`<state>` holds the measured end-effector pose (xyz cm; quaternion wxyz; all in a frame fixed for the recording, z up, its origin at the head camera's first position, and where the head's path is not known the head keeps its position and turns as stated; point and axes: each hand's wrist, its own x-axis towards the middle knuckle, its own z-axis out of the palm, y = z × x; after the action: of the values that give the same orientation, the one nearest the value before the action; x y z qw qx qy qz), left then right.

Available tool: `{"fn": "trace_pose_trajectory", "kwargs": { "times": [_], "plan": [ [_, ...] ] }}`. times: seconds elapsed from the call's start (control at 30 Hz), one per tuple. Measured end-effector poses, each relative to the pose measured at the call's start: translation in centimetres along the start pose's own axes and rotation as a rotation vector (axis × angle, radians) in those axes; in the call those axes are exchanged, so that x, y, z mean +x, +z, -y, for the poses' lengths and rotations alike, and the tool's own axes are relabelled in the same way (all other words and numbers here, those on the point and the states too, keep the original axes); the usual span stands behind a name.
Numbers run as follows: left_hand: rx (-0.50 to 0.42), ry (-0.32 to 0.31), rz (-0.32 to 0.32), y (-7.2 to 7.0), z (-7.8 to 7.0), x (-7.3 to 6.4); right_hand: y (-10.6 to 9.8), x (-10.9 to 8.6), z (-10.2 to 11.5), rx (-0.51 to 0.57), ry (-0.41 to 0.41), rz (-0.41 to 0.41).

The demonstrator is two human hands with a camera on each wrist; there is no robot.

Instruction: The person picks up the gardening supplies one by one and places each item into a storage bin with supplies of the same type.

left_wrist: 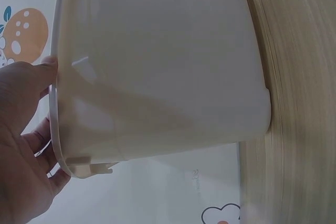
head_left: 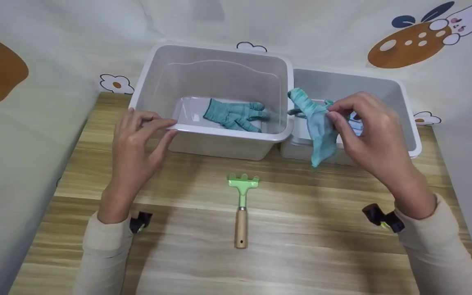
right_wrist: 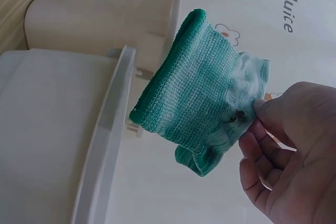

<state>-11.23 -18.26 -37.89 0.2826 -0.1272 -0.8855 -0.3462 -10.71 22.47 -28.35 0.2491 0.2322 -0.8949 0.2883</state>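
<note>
My left hand [head_left: 135,143] pinches the front left rim of a pale plastic bin [head_left: 228,145], thumb outside and fingers over the edge. Inside that bin a green knitted glove [head_left: 234,114] lies flat, its cuff toward the left. Between thumb and fingertips, my right hand [head_left: 373,131] holds another green glove [right_wrist: 194,82] up in the air. It hangs crumpled in front of a second, lower bin [head_left: 410,110], and a dark spot shows on it in the right wrist view. More green fabric and something blue and white [head_left: 356,123] lie in the second bin, partly hidden by the right hand.
A small green hand rake [head_left: 241,213] with a wooden handle lies on the wooden table [head_left: 301,246] in front of the bins. The two bins stand side by side against a printed cloth backdrop [head_left: 203,20].
</note>
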Motion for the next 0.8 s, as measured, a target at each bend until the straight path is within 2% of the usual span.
{"fn": "trace_pose_trajectory", "kwargs": {
  "times": [0.33,0.63,0.8],
  "plan": [
    [0.015,-0.006,0.014,0.0,-0.1,0.2,0.0,2.2,-0.3,0.001,-0.026,0.008],
    [0.024,-0.009,0.023,0.0,-0.1,0.5,-0.3,3.7,-1.0,-0.008,0.027,0.015],
    [0.031,0.004,0.018,0.0,0.2,0.1,0.7,5.0,-0.9,0.023,0.054,0.038]
  ]
}}
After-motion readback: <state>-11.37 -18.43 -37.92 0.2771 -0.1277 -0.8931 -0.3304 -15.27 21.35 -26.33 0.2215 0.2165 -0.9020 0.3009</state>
